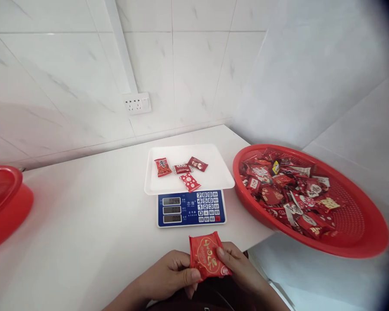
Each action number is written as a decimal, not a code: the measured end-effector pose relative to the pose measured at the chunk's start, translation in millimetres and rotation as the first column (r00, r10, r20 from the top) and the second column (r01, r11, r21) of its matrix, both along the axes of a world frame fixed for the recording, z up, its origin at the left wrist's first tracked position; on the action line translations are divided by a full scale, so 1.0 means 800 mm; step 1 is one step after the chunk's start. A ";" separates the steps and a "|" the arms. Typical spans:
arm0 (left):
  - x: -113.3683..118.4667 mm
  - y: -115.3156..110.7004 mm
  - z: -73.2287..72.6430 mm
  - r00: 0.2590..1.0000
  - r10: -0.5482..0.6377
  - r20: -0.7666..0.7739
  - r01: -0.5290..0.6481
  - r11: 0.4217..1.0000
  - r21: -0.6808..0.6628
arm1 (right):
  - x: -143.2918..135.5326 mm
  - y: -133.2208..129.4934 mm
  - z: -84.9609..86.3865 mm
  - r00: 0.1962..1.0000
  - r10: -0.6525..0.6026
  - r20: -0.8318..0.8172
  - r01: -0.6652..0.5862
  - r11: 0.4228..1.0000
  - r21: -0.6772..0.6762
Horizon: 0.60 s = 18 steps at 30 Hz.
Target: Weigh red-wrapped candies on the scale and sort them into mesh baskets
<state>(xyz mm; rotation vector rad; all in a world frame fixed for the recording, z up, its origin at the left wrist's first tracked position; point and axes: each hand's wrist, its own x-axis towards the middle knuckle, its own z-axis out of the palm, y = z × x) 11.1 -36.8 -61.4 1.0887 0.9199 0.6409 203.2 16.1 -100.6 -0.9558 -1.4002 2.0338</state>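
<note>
While left hand (176, 272) and right hand (238, 263) are holding a square, glossy red packet (207, 255) under both thumbs at the white counter's (84, 198) near edge, the step in hand is apparently concerning it alone, the next move probably calling for one thumb's release; blue-and-white scale (191, 209), its white rectangular tray (214, 166) bearing four small red packets (162, 167), standing toward the right edge; red perforated plastic basket (356, 226) of wrapped packets (270, 194) overhanging that edge; white veined tiles (194, 77) backing the far edge

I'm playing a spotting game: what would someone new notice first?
Probably the big red basket on the right, heaped with mostly red packets. Next, the red packet between left hand and right hand at bottom middle. Beyond it, a scale holds four small packets on a white tray.
</note>
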 end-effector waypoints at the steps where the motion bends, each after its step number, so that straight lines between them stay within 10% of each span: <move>1: 0.000 0.000 0.001 1.000 0.012 0.001 -0.012 1.000 0.004 | 0.001 0.000 0.002 1.000 0.023 0.009 -0.023 1.000 -0.001; 18: 0.008 0.009 -0.019 0.949 0.314 0.025 -0.315 0.947 0.067 | -0.009 0.008 0.019 0.987 0.157 0.016 -0.158 0.970 0.184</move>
